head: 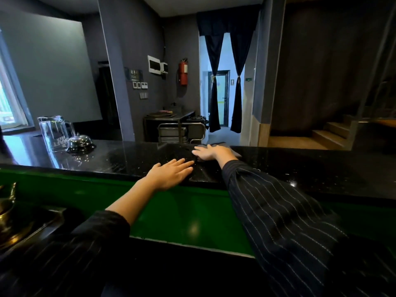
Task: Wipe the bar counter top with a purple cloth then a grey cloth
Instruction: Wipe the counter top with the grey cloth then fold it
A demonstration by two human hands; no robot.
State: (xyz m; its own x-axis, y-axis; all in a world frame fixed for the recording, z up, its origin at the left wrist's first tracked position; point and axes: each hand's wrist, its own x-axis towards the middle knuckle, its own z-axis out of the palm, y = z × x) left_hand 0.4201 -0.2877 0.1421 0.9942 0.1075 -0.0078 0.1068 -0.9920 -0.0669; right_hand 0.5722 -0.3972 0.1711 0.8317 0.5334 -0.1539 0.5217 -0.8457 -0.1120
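With the right grip (pixel 209 152) flat, fingers straight, pressing the grey cloth (pixel 222 145), sweep overlapping passes across the surface (pixel 300 168) while the flat, open-fingered left grip (pixel 171 174) steadies.

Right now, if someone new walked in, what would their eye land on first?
Probably the arms stretched across the glossy black counter: the right hand pressing flat on a grey cloth at the far edge, the left hand flat on bare stone nearer. Next, the bright green ledge below the counter, and the red fire extinguisher on the back wall.
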